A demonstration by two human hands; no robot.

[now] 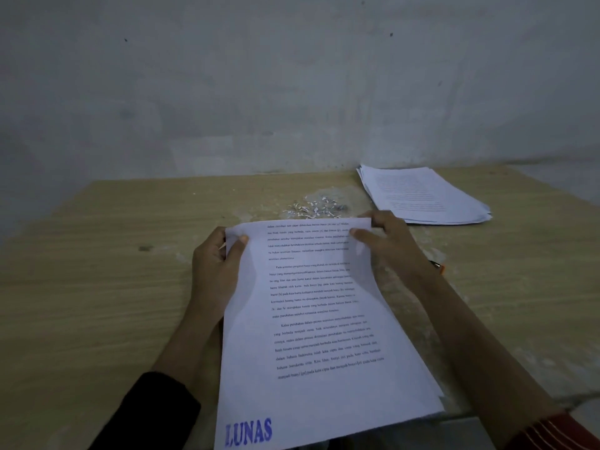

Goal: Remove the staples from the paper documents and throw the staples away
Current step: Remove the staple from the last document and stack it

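I hold a printed paper document with black text and a blue "LUNAS" stamp at its near end, raised over the table. My left hand grips its far left corner, thumb on top. My right hand pinches its far right corner, thumb on the page. A small pile of removed staples and paper bits lies on the table just beyond the document's far edge. No staple is visible in the held pages.
A stack of loose printed pages lies at the back right of the wooden table. An orange-tipped object peeks out behind my right wrist. A grey wall stands right behind the table.
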